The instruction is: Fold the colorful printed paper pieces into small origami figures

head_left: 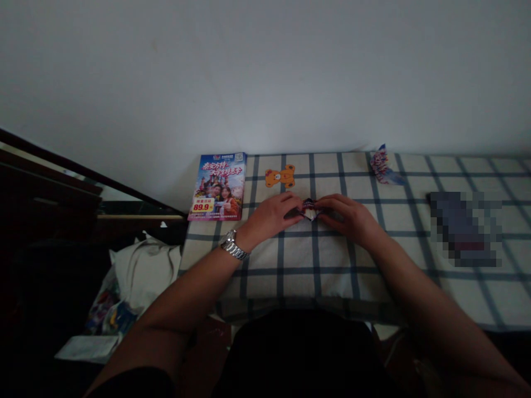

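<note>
1. Far left of the small folded paper (309, 209), past the left edge of the bench (315, 276) and lower down, a white bag (145, 271) lies in the dark.
2. Left of the paper and a little behind it, a colourful flyer (217, 187) lies flat at the left edge of the bench. An orange bear cutout (281, 176) lies just behind and left of the paper.
3. The left hand (271, 215), with a metal watch (232, 246) on the wrist, pinches the left side of the paper, fingers closed on it.
4. The paper sits low over the checked cloth between both hands. I cannot tell if it touches the cloth.
5. The right hand (346, 217) is also closed on the paper, at its right side. A fold seems to be pressed now; a further crease would need one hand to hold the paper steady.
6. Behind and right of the paper, a heap of similar pieces (380, 165) lies by the wall. Well right of the paper is a blurred dark thing (464, 228). In front of the paper, plain cloth reaches to the near edge under the forearms.
</note>
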`<action>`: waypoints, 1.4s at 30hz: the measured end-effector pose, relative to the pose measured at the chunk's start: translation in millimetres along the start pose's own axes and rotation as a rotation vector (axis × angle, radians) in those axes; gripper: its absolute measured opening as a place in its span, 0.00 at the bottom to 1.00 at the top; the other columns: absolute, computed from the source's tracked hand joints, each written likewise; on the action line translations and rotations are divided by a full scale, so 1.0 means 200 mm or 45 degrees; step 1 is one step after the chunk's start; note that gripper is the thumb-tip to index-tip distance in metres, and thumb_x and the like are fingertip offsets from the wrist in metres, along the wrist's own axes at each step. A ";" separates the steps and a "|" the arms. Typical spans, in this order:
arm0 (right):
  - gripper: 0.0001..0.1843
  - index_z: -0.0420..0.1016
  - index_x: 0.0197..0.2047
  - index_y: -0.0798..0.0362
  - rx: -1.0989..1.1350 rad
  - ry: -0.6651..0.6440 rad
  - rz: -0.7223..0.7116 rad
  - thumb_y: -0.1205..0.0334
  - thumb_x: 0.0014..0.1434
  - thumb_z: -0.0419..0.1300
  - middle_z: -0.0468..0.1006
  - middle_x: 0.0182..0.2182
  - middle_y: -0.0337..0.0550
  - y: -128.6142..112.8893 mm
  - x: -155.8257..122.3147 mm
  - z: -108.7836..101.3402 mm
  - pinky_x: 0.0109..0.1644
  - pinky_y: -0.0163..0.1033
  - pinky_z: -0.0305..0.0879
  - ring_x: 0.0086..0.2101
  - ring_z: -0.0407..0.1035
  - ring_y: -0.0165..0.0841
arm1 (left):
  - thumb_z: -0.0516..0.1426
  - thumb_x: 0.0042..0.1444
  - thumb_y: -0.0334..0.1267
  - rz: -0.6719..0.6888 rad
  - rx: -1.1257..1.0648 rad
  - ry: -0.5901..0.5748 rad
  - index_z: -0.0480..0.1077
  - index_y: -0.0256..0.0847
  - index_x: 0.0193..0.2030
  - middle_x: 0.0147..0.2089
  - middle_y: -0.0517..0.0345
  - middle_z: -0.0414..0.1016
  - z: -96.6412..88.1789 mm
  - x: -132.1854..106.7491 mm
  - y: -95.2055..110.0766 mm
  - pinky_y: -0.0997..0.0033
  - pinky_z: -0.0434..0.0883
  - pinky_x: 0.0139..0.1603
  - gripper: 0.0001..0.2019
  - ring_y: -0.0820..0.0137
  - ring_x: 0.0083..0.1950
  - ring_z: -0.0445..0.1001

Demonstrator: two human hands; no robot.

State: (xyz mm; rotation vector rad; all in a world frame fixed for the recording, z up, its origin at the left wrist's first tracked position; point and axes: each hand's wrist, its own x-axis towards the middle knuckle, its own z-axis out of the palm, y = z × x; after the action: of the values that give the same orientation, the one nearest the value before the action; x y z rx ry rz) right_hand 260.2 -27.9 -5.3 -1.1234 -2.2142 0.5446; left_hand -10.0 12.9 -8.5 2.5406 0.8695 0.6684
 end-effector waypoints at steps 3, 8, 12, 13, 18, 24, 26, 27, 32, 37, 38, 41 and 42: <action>0.10 0.77 0.54 0.46 -0.023 -0.002 -0.015 0.61 0.70 0.62 0.83 0.54 0.47 0.01 0.00 0.01 0.54 0.46 0.79 0.51 0.80 0.42 | 0.63 0.68 0.43 -0.007 0.036 -0.005 0.73 0.43 0.55 0.52 0.53 0.77 -0.01 0.00 0.00 0.64 0.76 0.51 0.12 0.64 0.51 0.78; 0.08 0.79 0.51 0.46 -0.022 0.028 -0.024 0.62 0.69 0.64 0.85 0.52 0.45 0.01 -0.01 0.01 0.53 0.46 0.80 0.49 0.82 0.42 | 0.61 0.70 0.45 0.032 0.064 -0.026 0.73 0.44 0.58 0.52 0.53 0.78 -0.02 0.00 0.00 0.64 0.76 0.52 0.14 0.64 0.52 0.79; 0.11 0.79 0.54 0.45 -0.025 0.056 -0.001 0.61 0.68 0.65 0.86 0.51 0.44 0.00 -0.01 0.00 0.53 0.46 0.81 0.49 0.83 0.42 | 0.62 0.69 0.46 0.078 0.021 0.038 0.75 0.42 0.55 0.51 0.53 0.79 -0.04 0.00 -0.01 0.65 0.77 0.51 0.14 0.65 0.51 0.79; 0.11 0.79 0.53 0.46 -0.028 0.068 0.002 0.61 0.68 0.66 0.86 0.51 0.44 0.00 -0.01 0.00 0.53 0.46 0.81 0.48 0.83 0.42 | 0.63 0.69 0.46 0.084 0.001 0.060 0.75 0.42 0.54 0.50 0.53 0.80 -0.04 0.00 -0.02 0.65 0.77 0.52 0.13 0.65 0.51 0.80; 0.06 0.81 0.48 0.48 0.007 0.158 0.052 0.60 0.68 0.67 0.87 0.51 0.44 -0.01 -0.01 -0.01 0.52 0.45 0.81 0.46 0.84 0.41 | 0.64 0.68 0.44 0.092 -0.075 0.170 0.76 0.41 0.49 0.48 0.55 0.80 -0.05 0.00 -0.02 0.66 0.77 0.51 0.10 0.68 0.49 0.80; 0.08 0.83 0.44 0.49 0.115 0.239 0.190 0.55 0.65 0.69 0.88 0.47 0.45 0.01 -0.02 0.00 0.46 0.47 0.83 0.41 0.85 0.42 | 0.65 0.67 0.43 0.080 -0.101 0.303 0.76 0.40 0.45 0.44 0.56 0.81 -0.05 0.01 0.00 0.68 0.77 0.49 0.09 0.70 0.46 0.80; 0.08 0.83 0.43 0.50 0.156 0.265 0.205 0.54 0.64 0.70 0.88 0.46 0.46 0.02 -0.02 0.00 0.45 0.46 0.83 0.39 0.84 0.42 | 0.65 0.67 0.44 0.070 -0.110 0.330 0.76 0.40 0.45 0.43 0.57 0.81 -0.05 0.01 0.00 0.68 0.77 0.49 0.09 0.70 0.45 0.80; 0.09 0.83 0.42 0.50 0.180 0.280 0.210 0.54 0.64 0.70 0.88 0.45 0.46 0.01 -0.02 0.01 0.44 0.45 0.83 0.39 0.84 0.41 | 0.65 0.67 0.44 0.067 -0.114 0.338 0.76 0.40 0.44 0.43 0.57 0.81 -0.05 0.01 0.00 0.68 0.77 0.48 0.09 0.70 0.45 0.80; 0.10 0.83 0.40 0.50 0.296 0.327 0.288 0.53 0.63 0.71 0.89 0.43 0.46 -0.01 -0.01 0.01 0.41 0.43 0.84 0.36 0.84 0.39 | 0.66 0.66 0.44 0.035 -0.138 0.369 0.75 0.41 0.43 0.40 0.59 0.80 -0.06 0.01 0.00 0.69 0.76 0.45 0.09 0.71 0.41 0.79; 0.12 0.82 0.39 0.50 0.367 0.362 0.322 0.51 0.62 0.71 0.89 0.42 0.46 -0.04 0.00 0.01 0.42 0.44 0.84 0.38 0.84 0.41 | 0.66 0.65 0.41 0.005 -0.187 0.377 0.74 0.41 0.44 0.40 0.59 0.79 -0.05 0.02 0.01 0.70 0.75 0.44 0.08 0.71 0.41 0.78; 0.12 0.82 0.39 0.50 0.355 0.367 0.319 0.50 0.62 0.71 0.89 0.42 0.46 -0.04 0.00 0.01 0.42 0.43 0.84 0.37 0.84 0.40 | 0.66 0.65 0.40 -0.003 -0.189 0.372 0.74 0.41 0.44 0.40 0.59 0.78 -0.05 0.02 0.01 0.70 0.75 0.44 0.08 0.71 0.41 0.78; 0.10 0.82 0.39 0.50 0.291 0.358 0.275 0.52 0.63 0.70 0.88 0.41 0.45 -0.03 0.00 0.02 0.39 0.42 0.83 0.36 0.83 0.39 | 0.66 0.64 0.37 -0.021 -0.189 0.324 0.72 0.41 0.45 0.41 0.59 0.77 -0.04 0.02 0.02 0.68 0.75 0.45 0.08 0.71 0.41 0.77; 0.09 0.81 0.39 0.50 0.268 0.355 0.249 0.53 0.63 0.70 0.88 0.40 0.45 -0.03 0.00 0.02 0.39 0.42 0.82 0.36 0.83 0.39 | 0.66 0.64 0.36 -0.015 -0.189 0.301 0.72 0.42 0.47 0.42 0.59 0.77 -0.04 0.02 0.02 0.67 0.75 0.47 0.08 0.70 0.43 0.77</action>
State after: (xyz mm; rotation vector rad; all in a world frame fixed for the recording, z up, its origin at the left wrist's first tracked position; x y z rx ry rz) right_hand 253.7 -31.7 -5.3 -1.2284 -1.7783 0.6438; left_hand -10.3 13.2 1.6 2.3549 0.8739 1.0064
